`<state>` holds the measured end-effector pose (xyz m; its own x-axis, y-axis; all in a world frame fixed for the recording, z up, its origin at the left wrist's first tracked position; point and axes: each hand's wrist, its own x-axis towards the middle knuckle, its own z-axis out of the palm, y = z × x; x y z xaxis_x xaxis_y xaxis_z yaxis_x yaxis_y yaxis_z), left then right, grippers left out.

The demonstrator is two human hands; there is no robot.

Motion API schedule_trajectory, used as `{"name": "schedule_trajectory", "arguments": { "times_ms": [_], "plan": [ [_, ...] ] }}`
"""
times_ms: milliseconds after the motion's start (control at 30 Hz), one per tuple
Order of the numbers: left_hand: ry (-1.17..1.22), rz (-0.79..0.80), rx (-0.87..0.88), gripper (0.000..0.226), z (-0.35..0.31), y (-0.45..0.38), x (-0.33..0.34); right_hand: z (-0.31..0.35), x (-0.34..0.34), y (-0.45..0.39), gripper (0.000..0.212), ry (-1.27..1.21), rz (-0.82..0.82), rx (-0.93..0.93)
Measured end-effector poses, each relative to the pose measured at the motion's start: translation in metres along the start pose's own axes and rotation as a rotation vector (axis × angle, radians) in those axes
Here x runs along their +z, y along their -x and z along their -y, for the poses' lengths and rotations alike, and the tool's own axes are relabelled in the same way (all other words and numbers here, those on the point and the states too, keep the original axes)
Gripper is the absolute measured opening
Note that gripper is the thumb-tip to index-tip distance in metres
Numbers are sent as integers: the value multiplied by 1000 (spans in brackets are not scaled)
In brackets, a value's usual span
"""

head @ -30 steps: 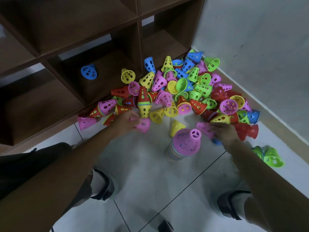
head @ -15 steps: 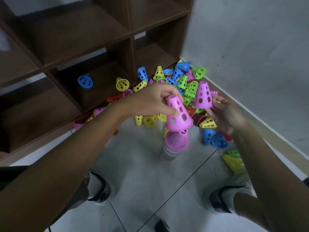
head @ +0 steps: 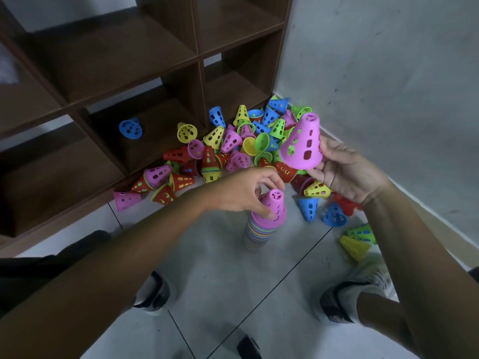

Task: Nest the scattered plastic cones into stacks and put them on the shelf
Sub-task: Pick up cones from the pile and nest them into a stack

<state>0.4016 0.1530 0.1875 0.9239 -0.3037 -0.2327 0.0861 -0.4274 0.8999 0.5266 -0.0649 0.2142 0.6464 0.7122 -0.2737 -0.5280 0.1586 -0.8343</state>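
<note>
A multicoloured stack of nested cones point(head: 258, 235) stands upright on the grey floor tiles. A pink cone point(head: 275, 208) sits on top of the stack, and my left hand point(head: 243, 191) grips it from the left with curled fingers. My right hand point(head: 346, 172) holds a second pink cone point(head: 303, 145) upright in the air, above and to the right of the stack. A heap of scattered cones point(head: 241, 149) in pink, yellow, green, blue and red lies behind, against the brown shelf point(head: 197, 60).
One blue cone point(head: 130, 129) lies inside a low shelf compartment. Loose blue cones point(head: 334, 217), a green one point(head: 361, 233) and a yellow one point(head: 353, 247) lie right of the stack, near the grey wall point(head: 388, 73). My two shoes point(head: 334, 304) stand on the floor below.
My left hand has lowered its pink cone onto the top of the stack. My right hand still holds the other pink cone raised.
</note>
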Motion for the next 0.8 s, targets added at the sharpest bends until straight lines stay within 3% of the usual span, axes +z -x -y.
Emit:
{"name": "schedule_trajectory", "arguments": {
  "times_ms": [267,467,600,800],
  "plan": [
    [-40,-67,-139,62,46,16,-31,-12,-2,-2,56,318,205,194],
    [-57,-271,-330,48,122,29,-52,-31,-3,-6,27,438,164,260],
    [-117,-397,-406,39,182,40,-61,-45,-9,-10,33,499,175,302],
    [-465,-455,-487,57,249,61,-56,-60,-22,-15,48,533,104,342]
  ]
}}
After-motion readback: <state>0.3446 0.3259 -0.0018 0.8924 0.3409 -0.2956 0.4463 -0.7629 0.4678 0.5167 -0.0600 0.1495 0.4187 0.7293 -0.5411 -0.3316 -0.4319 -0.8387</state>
